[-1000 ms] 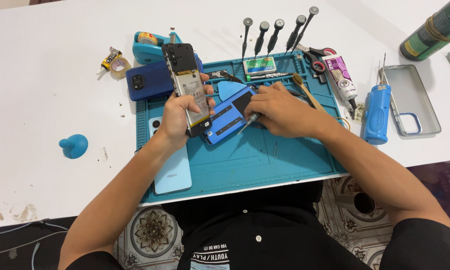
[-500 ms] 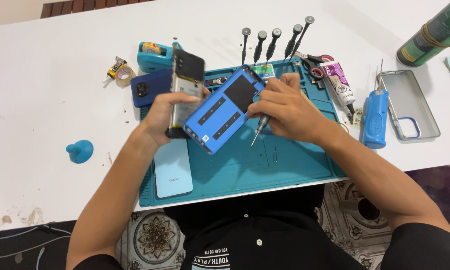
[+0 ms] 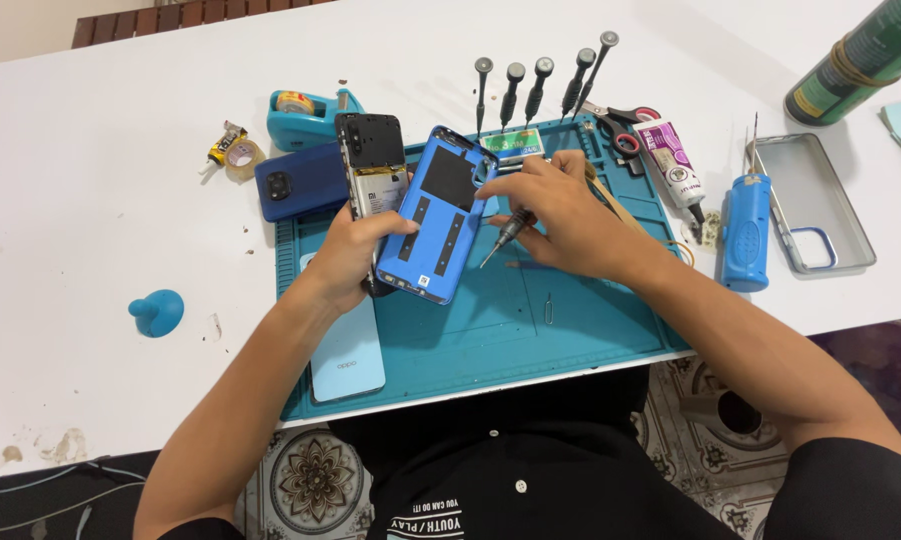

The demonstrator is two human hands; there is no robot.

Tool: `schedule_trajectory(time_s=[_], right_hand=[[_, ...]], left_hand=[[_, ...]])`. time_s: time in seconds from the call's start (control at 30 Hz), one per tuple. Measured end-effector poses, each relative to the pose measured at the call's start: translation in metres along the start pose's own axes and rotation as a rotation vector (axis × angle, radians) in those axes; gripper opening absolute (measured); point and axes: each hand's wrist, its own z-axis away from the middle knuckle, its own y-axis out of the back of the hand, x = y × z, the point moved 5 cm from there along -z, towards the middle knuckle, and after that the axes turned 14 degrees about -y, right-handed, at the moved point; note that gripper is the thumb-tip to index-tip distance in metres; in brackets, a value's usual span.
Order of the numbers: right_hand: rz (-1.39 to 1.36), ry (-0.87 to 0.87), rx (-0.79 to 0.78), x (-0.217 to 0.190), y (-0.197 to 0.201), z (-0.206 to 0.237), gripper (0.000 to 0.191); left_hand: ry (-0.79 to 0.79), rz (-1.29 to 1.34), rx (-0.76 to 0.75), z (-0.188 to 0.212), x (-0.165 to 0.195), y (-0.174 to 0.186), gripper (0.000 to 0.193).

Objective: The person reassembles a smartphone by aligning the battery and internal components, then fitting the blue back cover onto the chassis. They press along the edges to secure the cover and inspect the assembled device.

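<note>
My left hand [image 3: 348, 255] grips an opened phone [image 3: 373, 175] with its battery and dark inner frame showing, held upright over the teal work mat [image 3: 490, 340]. A blue back cover [image 3: 435, 215] leans open beside the phone, its inner side facing me. My right hand [image 3: 560, 205] holds the cover's top right edge with its fingertips and also carries a small screwdriver [image 3: 505, 232], tip pointing down-left.
On the mat lie a light blue phone [image 3: 348, 360] and a pin tool [image 3: 550, 310]. Several screwdrivers [image 3: 535, 85] stand at the mat's far edge, next to scissors [image 3: 620, 125], a glue tube [image 3: 675, 155], a blue electric driver [image 3: 745, 230], a clear case [image 3: 810, 200], a dark blue phone [image 3: 300, 180] and a tape dispenser [image 3: 305, 110].
The phone and cover were lifted off the mat. The cover has swung open away from the phone body, and my right hand moved up to its top edge.
</note>
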Motion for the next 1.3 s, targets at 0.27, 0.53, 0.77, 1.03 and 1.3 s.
schedule_trajectory(time_s=[0.27,0.53,0.77,1.03,1.3], right_hand=[[-0.313,-0.430,-0.004,0.018,-0.010,-0.005,0.025],[-0.754,-0.791,-0.251,0.036,-0.040,0.007,0.028],[-0.761,-0.769,-0.165,0.047,-0.032,0.004,0.032],[-0.619,-0.819,-0.157,0.033,-0.013,0.001,0.038],[-0.645,-0.813,-0.191,0.049,-0.028,0.001,0.033]], left_hand=[[-0.035,0.055,0.054,0.002,-0.003,-0.006,0.047],[0.034,0.074,0.007,0.010,-0.012,-0.020,0.042],[-0.052,0.287,-0.036,0.004,-0.016,-0.016,0.055],[-0.085,0.050,0.169,-0.007,-0.011,-0.001,0.052],[-0.325,-0.179,0.156,-0.005,0.010,-0.007,0.042]])
